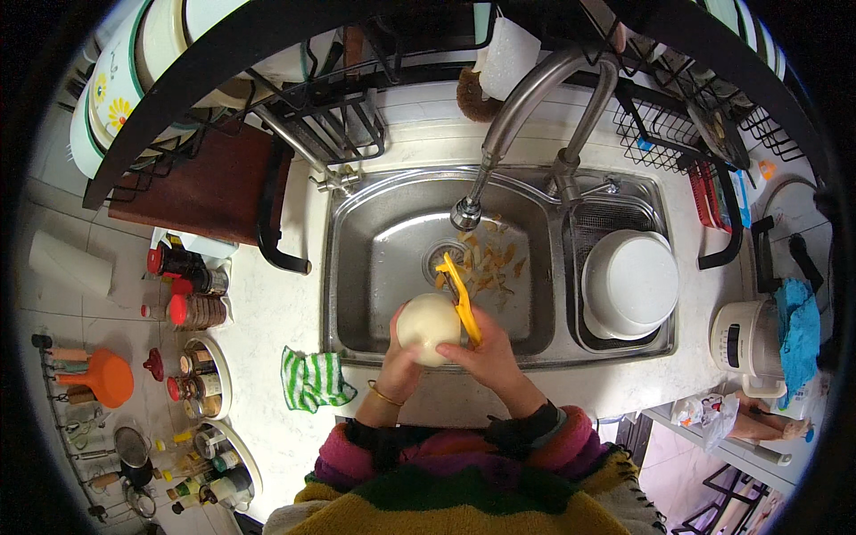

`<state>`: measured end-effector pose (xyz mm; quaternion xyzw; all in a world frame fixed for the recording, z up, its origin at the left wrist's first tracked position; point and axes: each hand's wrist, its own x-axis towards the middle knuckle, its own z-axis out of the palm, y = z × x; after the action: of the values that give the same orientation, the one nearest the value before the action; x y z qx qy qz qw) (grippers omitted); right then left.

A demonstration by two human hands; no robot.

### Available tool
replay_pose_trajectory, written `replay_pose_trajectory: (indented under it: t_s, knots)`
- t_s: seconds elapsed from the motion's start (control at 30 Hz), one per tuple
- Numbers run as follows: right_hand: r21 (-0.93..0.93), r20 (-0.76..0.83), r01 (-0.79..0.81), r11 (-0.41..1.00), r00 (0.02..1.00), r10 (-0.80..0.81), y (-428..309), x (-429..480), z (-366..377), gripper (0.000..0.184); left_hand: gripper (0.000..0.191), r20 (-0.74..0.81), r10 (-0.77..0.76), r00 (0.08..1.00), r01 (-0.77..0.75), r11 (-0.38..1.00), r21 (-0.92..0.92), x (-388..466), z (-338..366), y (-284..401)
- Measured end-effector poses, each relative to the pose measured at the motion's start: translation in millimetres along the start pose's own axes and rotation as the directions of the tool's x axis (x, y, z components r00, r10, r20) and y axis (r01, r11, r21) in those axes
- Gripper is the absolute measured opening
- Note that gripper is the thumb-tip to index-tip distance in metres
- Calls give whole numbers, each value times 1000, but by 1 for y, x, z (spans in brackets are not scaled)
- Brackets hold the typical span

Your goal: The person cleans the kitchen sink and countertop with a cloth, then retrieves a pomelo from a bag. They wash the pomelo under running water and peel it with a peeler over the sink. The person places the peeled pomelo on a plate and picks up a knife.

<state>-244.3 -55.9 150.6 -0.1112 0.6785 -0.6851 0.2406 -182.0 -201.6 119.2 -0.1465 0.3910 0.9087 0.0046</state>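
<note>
A pale, round peeled vegetable or fruit (429, 328) is cradled in my left hand (398, 369) above the front of the stainless steel sink (381, 267). My right hand (493, 358) grips a yellow peeler (466, 311) along the right side of the round piece, and its thumb rests on the pale surface. The peeler's head points away from me, towards the drain. Brownish peelings (491, 261) lie scattered on the sink floor, right of the drain (447, 257). My left fingers are mostly hidden behind the round piece.
The faucet's spray head (466, 215) hangs over the basin. A white bowl (632, 284) sits upside down in the side basin. A green-striped cloth (314, 379) lies on the counter at left, near jars (197, 311). A black dish rack (284, 231) spans overhead.
</note>
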Motion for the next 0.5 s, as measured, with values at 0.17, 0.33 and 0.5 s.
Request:
replay_pose_trajectory:
  t_s: [0.17,0.33,0.5]
  knots:
    - [-125,81,53,991,996,-43,-14,-4,-11,35,73,-52,-157,986,157,987,-17,0,-3,10]
    - [-534,138,269,802,963,-231,-14,-7,-27,21,74,153,-183,971,234,860,-454,-3,-6,16]
    - [-637,304,534,556,837,-455,-2,-10,-26,21,72,125,-193,973,230,822,-521,0,1,9]
